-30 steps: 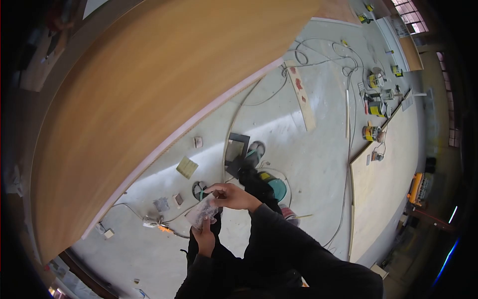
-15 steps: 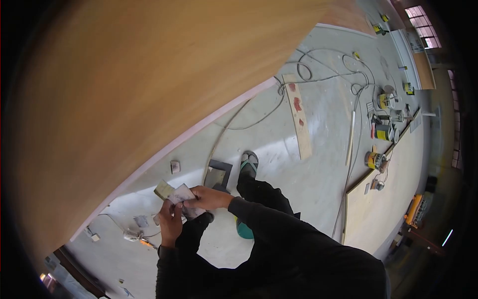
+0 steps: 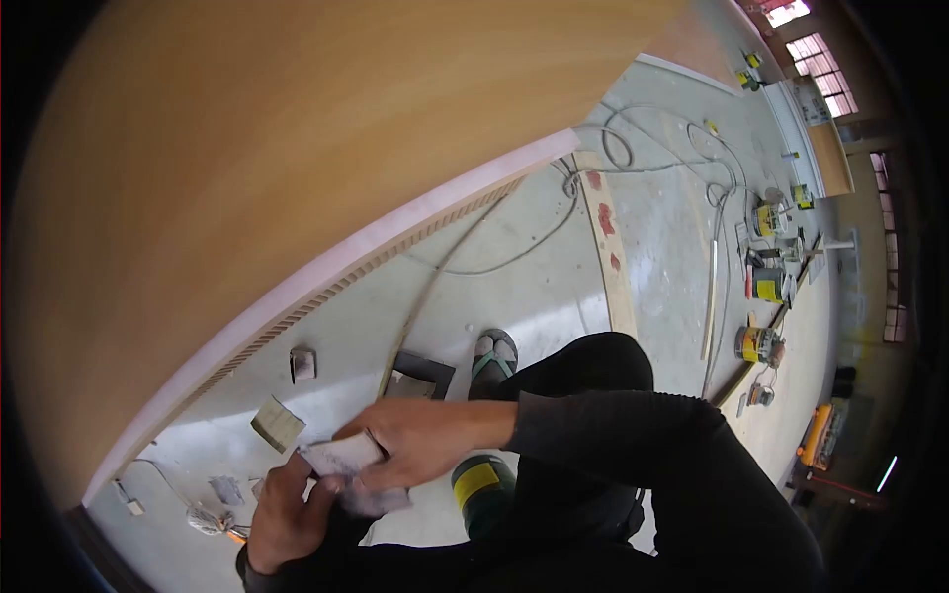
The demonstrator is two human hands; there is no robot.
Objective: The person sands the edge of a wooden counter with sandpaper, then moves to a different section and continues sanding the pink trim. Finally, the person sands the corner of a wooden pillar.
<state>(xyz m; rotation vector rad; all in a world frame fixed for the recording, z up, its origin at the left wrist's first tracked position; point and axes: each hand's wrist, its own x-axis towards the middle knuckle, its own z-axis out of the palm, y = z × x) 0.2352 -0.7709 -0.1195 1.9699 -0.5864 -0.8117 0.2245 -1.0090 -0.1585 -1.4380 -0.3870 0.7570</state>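
Note:
Both hands are together low in the head view, around a worn, whitish-grey folded sheet that looks like sandpaper (image 3: 343, 454). My right hand (image 3: 430, 440) grips it from the right, thumb on one side and fingers over the top. From the left, my left hand (image 3: 287, 522) pinches its edge with thumb and fingers. A greyish lower part of the sheet shows under my right thumb, partly hidden. Just beyond my left hand, a yellowish-olive square sheet (image 3: 278, 424) appears to lie on the floor.
A large wooden panel (image 3: 326, 128) with a pale edge rises on the left. Near my sandalled foot (image 3: 492, 358) are a dark square frame (image 3: 420, 376) and a green can (image 3: 482, 494). Cables (image 3: 474, 269), a stained plank (image 3: 607, 237) and several paint tins (image 3: 756, 344) stand farther right.
The view has dropped closer to the floor and my knee has bent up. Both hands, still on the sandpaper, appear lower and larger. The yellowish sheet now shows apart from them.

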